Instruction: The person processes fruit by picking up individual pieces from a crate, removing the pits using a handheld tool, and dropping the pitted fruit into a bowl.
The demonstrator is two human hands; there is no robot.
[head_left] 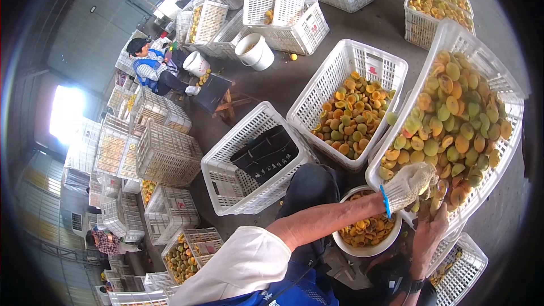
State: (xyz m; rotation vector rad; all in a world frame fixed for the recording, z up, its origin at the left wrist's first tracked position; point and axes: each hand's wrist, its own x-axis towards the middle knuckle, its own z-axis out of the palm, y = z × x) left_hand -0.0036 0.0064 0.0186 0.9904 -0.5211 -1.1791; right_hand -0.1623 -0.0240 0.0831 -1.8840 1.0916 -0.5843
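Note:
My left hand (pixel 412 186), in a knitted off-white glove with a blue cuff, curls its fingers at the near edge of a tilted white crate. This crate (pixel 374 173) is heaped with green-and-orange fruit (pixel 453 119), many pieces cut in halves, resembling peaches or apricots. Close below the glove, my bare right hand (pixel 430 231) grips a fruit piece (pixel 435 199) that lies between both hands. What exactly sits inside the glove's fingers is partly hidden. Under my left forearm stands a white bucket (pixel 338 238) of orange fruit halves (pixel 368 228).
Left of the heaped crate is another white crate (pixel 306 116) with fruit halves. A further crate (pixel 212 190) holds a black bag (pixel 266 153). A seated person (pixel 150 65), a white bucket (pixel 255 52), a wooden stool (pixel 229 105) and stacked crates (pixel 167 156) are farther off.

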